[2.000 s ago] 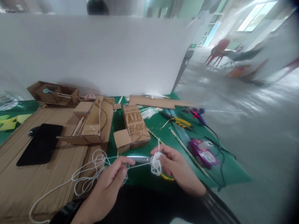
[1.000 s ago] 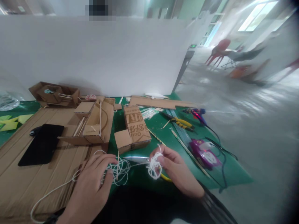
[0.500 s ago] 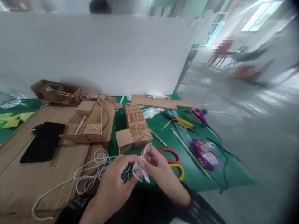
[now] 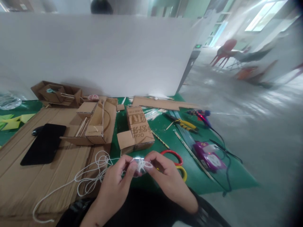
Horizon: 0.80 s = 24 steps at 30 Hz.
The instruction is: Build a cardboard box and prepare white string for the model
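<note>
Between my two hands is a small bunched knot of white string [image 4: 141, 165], held above the table's near edge. My left hand [image 4: 119, 179] pinches its left side with thumb and forefinger. On the other side, the fingers of my right hand [image 4: 165, 175] pinch a loop of the same string. Loose coils of white string [image 4: 91, 178] trail off to the left over the cardboard. Just beyond my hands lies a cardboard box [image 4: 140, 127] with printed lettering. Scissors [image 4: 174, 156] with red and yellow handles lie partly hidden behind my right hand.
A cardboard model [image 4: 94, 123] and a black tablet-like slab [image 4: 44, 143] rest on flat cardboard at left. Pliers [image 4: 187, 124], a glue gun [image 4: 201, 116] and a purple device [image 4: 207, 157] with cables lie at right. A white panel [image 4: 101, 53] stands behind the green table.
Both hands have shifted their grip on the knot. The string end that stuck up by my right fingers is down, and a loop now stretches sideways between my hands.
</note>
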Available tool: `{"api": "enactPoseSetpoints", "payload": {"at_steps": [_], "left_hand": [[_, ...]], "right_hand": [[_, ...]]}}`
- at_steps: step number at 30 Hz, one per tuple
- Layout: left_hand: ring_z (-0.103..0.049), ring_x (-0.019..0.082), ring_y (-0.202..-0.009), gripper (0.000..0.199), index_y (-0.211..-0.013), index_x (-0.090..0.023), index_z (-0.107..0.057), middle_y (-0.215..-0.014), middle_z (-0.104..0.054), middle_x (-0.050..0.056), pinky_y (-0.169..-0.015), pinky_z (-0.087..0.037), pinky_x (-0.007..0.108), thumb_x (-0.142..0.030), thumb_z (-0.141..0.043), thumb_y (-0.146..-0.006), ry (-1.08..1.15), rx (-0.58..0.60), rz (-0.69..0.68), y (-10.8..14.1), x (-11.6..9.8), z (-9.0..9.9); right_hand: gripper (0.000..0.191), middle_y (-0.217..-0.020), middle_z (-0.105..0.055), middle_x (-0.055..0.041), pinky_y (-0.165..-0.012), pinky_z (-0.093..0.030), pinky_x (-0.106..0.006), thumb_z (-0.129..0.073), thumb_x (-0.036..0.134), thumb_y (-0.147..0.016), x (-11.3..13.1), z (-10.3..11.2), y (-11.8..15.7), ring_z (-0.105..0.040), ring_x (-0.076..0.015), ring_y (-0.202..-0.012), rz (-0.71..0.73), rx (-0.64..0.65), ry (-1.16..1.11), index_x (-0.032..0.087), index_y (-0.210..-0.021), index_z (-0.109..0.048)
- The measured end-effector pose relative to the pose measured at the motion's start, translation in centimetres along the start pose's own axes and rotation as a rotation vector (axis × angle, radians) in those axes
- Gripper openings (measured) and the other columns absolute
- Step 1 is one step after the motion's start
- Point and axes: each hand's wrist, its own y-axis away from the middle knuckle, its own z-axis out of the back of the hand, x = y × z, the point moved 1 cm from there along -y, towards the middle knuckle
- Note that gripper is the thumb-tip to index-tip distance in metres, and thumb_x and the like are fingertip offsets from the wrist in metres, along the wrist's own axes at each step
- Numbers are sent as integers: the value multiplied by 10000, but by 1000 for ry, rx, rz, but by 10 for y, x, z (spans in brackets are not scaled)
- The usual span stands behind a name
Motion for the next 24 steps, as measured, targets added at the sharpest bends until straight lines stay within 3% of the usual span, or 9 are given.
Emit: {"api": "enactPoseSetpoints", "payload": {"at_steps": [3, 6, 8, 10, 13, 15, 18, 22, 24], "left_hand": [[-598, 177, -719, 278, -904, -225, -582, -789, -647, 5, -671, -456, 268, -441, -434, -999, -55, -100, 8, 1, 0, 1], [-609, 190, -855, 272, -1009, -220, -599, -946, -675, 37, -769, -475, 280, -424, -419, -1006, 78, -131, 21, 1, -3, 2], [-605, 187, -894, 274, -985, -219, -594, -1001, -683, 44, -820, -476, 285, -425, -413, -1010, 221, -109, 45, 1, -3, 0], [-591, 165, -813, 265, -929, -229, -554, -911, -676, 18, -770, -479, 267, -447, -425, -1004, 356, -70, 85, 2, -3, -1], [-587, 147, -807, 195, -1046, -256, -503, -887, -658, -11, -763, -477, 250, -433, -519, -967, 511, 65, 108, 4, -4, -3], [-596, 147, -865, 267, -1138, -263, -488, -954, -659, -6, -795, -472, 248, -372, -606, -925, 518, 139, 99, 5, -6, -4], [-602, 141, -856, 218, -1074, -240, -537, -959, -651, 1, -766, -469, 233, -321, -643, -901, 432, 108, 109, 5, -7, -5], [-636, 160, -884, 222, -1042, -233, -548, -973, -675, 16, -772, -479, 245, -363, -653, -896, 360, 9, 126, 1, -4, -7], [-655, 176, -893, 299, -1103, -240, -527, -1002, -701, 32, -789, -486, 264, -388, -670, -885, 341, -2, 136, 0, -1, -7]], "right_hand": [[234, -858, -589, -17, -623, -432, -242, -673, 411, -890, -4, 2, -2, -515, -130, -713, -36, -3, -160, 188, -872, -607], [244, -953, -605, -27, -587, -448, -226, -706, 415, -863, -5, 4, -3, -529, -115, -698, -42, 1, -290, 190, -867, -612], [260, -907, -609, -21, -584, -463, -227, -716, 423, -854, -5, 3, -4, -542, -113, -680, -52, 1, -332, 187, -852, -607], [285, -784, -600, -2, -568, -463, -225, -715, 439, -853, -7, 2, -5, -543, -112, -641, -80, -5, -355, 186, -842, -586], [317, -660, -555, 31, -526, -439, -207, -722, 455, -845, -10, -2, -5, -523, -100, -579, -107, -15, -371, 188, -841, -552], [318, -660, -542, 39, -514, -422, -194, -731, 445, -839, -12, -4, -5, -506, -86, -563, -103, -12, -359, 184, -842, -549], [299, -701, -541, 43, -509, -416, -190, -728, 423, -845, -15, -6, -5, -491, -80, -562, -97, -16, -341, 199, -894, -537], [245, -917, -574, 6, -666, -483, -231, -708, 350, -868, -14, -2, -2, -561, -124, -779, 38, -185, -229, 234, -928, -500], [160, -988, -560, -14, -759, -474, -252, -670, 321, -896, -10, 0, -1, -548, -141, -871, 127, -172, -85, 226, -918, -542]]}}
